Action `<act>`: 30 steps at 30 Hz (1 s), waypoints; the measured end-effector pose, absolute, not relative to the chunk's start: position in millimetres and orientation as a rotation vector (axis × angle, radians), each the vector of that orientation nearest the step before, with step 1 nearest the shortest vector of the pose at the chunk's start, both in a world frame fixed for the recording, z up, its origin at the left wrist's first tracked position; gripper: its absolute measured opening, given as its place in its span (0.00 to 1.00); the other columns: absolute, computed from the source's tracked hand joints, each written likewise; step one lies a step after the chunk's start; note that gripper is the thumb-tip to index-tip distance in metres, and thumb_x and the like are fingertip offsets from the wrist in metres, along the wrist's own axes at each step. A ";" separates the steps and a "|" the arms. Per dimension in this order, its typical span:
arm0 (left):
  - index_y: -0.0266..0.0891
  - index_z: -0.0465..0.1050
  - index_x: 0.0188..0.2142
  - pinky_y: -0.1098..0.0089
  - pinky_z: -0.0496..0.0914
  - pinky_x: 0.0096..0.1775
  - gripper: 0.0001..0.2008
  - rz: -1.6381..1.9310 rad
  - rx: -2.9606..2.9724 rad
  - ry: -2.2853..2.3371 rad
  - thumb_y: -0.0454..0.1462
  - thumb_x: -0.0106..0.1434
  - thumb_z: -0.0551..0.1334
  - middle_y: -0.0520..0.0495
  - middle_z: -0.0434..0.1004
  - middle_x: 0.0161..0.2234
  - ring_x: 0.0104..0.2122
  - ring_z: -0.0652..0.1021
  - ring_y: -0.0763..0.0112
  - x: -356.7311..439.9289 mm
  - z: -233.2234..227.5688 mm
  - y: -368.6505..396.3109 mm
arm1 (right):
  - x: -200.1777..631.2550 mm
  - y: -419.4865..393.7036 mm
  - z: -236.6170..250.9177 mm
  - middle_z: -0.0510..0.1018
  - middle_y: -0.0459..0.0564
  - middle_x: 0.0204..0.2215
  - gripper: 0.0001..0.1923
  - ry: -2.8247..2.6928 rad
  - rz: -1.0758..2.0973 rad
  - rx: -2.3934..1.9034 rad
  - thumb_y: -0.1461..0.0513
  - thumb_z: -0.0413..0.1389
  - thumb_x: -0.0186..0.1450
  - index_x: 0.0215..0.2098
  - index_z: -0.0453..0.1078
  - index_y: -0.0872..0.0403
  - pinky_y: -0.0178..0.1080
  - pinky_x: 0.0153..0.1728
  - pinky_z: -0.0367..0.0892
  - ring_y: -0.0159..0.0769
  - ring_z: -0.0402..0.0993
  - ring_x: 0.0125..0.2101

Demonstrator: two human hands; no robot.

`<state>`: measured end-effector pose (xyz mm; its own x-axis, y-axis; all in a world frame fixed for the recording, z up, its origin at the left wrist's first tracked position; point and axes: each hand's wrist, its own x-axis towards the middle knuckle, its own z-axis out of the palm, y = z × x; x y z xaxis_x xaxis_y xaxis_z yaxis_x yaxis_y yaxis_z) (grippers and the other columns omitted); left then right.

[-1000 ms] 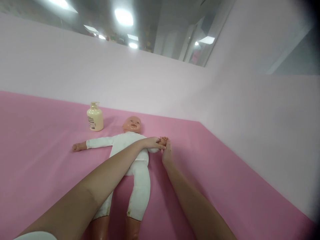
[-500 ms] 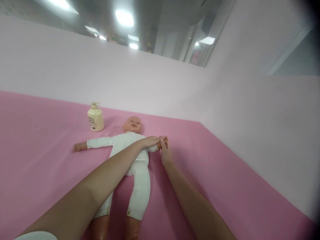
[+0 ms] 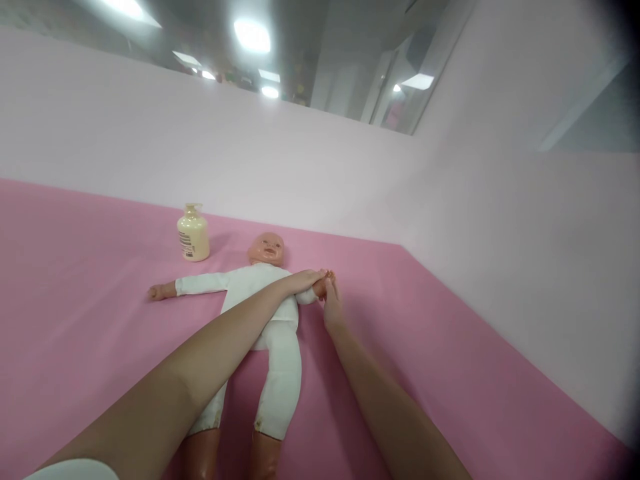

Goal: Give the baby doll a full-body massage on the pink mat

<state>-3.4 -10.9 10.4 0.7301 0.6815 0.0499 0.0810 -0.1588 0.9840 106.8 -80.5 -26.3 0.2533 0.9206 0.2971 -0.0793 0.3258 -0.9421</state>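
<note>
A baby doll with a white cloth body lies on its back, its head toward the wall. Across its torso reaches my left arm, and my left hand is closed on the doll's hand at the right. From the other side my right hand grips that same small hand, thumb and fingers around it. Both my hands meet there, and some of my fingertips are hidden. The doll's other arm stretches out to the left, untouched.
A pale yellow pump bottle stands left of the doll's head. Beneath everything is a pink padded surface, bordered by a white wall at the back and right. A window with light reflections sits above.
My right thumb has shifted slightly down along the doll's hand. Both hands keep their hold, and the doll lies as before.
</note>
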 end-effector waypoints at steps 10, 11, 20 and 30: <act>0.34 0.72 0.34 0.69 0.68 0.38 0.27 0.731 1.578 0.553 0.58 0.59 0.58 0.47 0.77 0.29 0.31 0.75 0.70 1.7 9.8 -7.6 | 101.9 -88.6 -13.8 0.70 0.46 0.58 0.25 -1.091 0.860 -0.949 0.53 0.57 0.61 0.56 0.65 0.45 0.45 0.63 0.58 0.41 0.62 0.61; 0.34 0.72 0.34 0.68 0.68 0.38 0.27 0.728 1.577 0.546 0.59 0.58 0.59 0.47 0.77 0.29 0.30 0.75 0.70 1.6 10.1 -9.0 | 102.4 -88.7 -13.7 0.71 0.47 0.56 0.23 -1.075 0.859 -0.959 0.52 0.56 0.61 0.55 0.65 0.46 0.45 0.62 0.59 0.40 0.63 0.60; 0.34 0.71 0.29 0.67 0.68 0.38 0.28 0.541 1.747 0.477 0.59 0.51 0.65 0.47 0.75 0.27 0.30 0.75 0.68 -2.9 13.5 -15.0 | 105.9 -83.4 -18.8 0.75 0.50 0.50 0.23 -0.979 0.873 -1.037 0.44 0.52 0.62 0.48 0.67 0.48 0.48 0.54 0.67 0.43 0.69 0.54; 0.38 0.72 0.31 0.69 0.67 0.36 0.20 0.346 1.970 0.557 0.50 0.47 0.71 0.52 0.74 0.29 0.32 0.74 0.68 -11.4 19.4 -15.8 | 109.0 -80.4 -21.7 0.77 0.52 0.39 0.20 -1.008 0.873 -0.990 0.45 0.51 0.63 0.40 0.70 0.51 0.48 0.48 0.70 0.45 0.75 0.43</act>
